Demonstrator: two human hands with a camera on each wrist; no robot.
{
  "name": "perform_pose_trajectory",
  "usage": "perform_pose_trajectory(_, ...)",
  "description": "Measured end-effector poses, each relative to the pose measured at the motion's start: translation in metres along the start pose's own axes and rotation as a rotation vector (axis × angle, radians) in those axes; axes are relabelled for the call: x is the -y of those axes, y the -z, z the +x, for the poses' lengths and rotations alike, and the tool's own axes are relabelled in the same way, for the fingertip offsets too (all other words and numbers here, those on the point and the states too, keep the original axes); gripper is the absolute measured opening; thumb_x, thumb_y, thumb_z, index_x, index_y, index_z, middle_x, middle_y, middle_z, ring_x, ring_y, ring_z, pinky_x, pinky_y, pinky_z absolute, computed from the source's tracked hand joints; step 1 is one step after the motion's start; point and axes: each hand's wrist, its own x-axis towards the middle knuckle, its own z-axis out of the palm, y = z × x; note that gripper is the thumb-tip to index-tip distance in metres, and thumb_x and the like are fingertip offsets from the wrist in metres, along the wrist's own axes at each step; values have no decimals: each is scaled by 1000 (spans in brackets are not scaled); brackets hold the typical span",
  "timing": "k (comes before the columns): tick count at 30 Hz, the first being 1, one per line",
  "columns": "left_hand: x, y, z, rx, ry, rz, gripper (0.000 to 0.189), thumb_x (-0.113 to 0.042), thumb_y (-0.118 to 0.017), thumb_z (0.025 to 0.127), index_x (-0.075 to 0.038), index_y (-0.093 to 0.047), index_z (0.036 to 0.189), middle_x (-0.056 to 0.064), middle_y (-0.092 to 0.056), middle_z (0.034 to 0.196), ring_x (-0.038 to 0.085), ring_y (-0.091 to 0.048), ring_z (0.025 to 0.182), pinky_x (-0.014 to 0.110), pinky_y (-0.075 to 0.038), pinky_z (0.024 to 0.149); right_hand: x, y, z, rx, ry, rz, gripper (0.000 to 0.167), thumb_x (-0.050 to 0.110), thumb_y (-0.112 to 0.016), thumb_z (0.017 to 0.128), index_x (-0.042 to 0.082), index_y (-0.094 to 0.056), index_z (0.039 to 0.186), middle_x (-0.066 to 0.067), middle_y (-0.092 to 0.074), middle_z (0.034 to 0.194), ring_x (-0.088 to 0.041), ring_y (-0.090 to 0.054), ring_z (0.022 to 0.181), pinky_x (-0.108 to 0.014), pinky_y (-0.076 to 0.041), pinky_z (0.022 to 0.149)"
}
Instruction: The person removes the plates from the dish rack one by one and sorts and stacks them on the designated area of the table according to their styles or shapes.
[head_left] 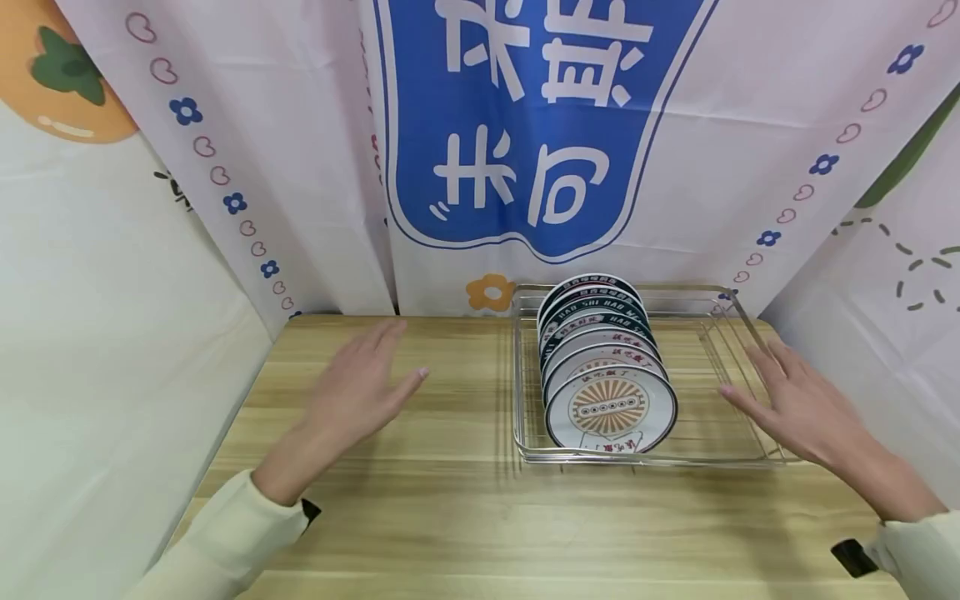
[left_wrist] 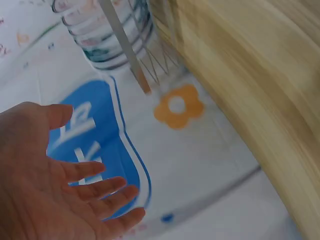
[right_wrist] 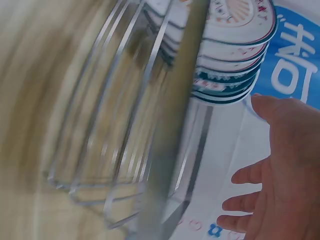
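Several round plates (head_left: pixel 611 408) stand on edge in a row at the left side of a wire dish rack (head_left: pixel 712 458). The front plates are white with an orange sunburst print; dark green rims show farther back. My left hand (head_left: pixel 352 387) hovers left of the rack with its fingers extended and holds nothing. At the rack's right end is my right hand (head_left: pixel 806 408), fingers spread and thumb toward the plates. The right wrist view shows that hand (right_wrist: pixel 295 165) beside the rack with an empty palm. Whether it touches the wire I cannot tell.
A wooden tabletop (head_left: pixel 420 517) carries the rack near its back edge. Behind it hangs a white cloth (head_left: pixel 300 100) with a blue printed panel (head_left: pixel 517 125). More printed cloth (head_left: pixel 97 333) closes off the left side, and the right is enclosed likewise.
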Motion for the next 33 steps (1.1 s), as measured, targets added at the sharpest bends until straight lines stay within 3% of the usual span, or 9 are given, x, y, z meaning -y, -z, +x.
perform_pose_trajectory(4, -24, -11, 8, -20, -64, -59, 73, -46, -66, 104, -2, -43, 158, 24, -49, 157, 44, -50, 142, 61, -42, 116, -16, -9, -11, -11, -20, 3, 89, 53, -55, 107, -13, -27, 160, -46, -22, 160, -69, -27, 141, -80, -28, 105)
perform_pose_trajectory(8, -49, -19, 15, -38, -170, -60, 67, -44, -68, 103, -4, -50, 154, 21, -58, 149, 39, -62, 131, 55, -52, 107, -29, -20, -22, 6, -54, 24, 90, 52, -55, 107, -13, -23, 161, -45, -15, 163, -70, -23, 142, -83, -27, 102)
perform_pose_trajectory(13, -75, -25, 24, -34, -318, -54, 59, -39, -69, 103, -5, -55, 150, 17, -63, 144, 33, -66, 127, 46, -55, 106, -36, -34, -32, 45, -92, 49, 93, 54, -54, 107, -9, -14, 164, -39, -1, 169, -70, -18, 144, -89, -28, 95)
perform_pose_trajectory(17, -95, -31, 31, -12, -398, -65, 54, -41, -69, 104, -6, -60, 145, 13, -66, 140, 30, -68, 125, 42, -56, 104, -40, -45, -37, 19, -83, 68, 92, 51, -56, 107, -8, -14, 164, -38, 5, 169, -71, -14, 145, -90, -26, 95)
perform_pose_trajectory(26, -130, -45, 45, 22, -500, -56, 52, -40, -68, 105, -8, -61, 145, 8, -70, 134, 23, -71, 116, 37, -61, 93, -42, -60, -46, -90, -24, 75, 84, 43, -53, 110, -7, -13, 165, -24, 12, 174, -62, -3, 154, -79, -6, 118)
perform_pose_trajectory(33, -143, -54, 55, 91, -489, -68, 54, -35, -70, 104, -8, -58, 149, 8, -68, 137, 24, -70, 117, 39, -60, 96, -40, -60, -45, -74, -35, 38, 82, 44, -50, 111, -2, -13, 167, -16, 14, 175, -60, -3, 155, -87, -22, 104)
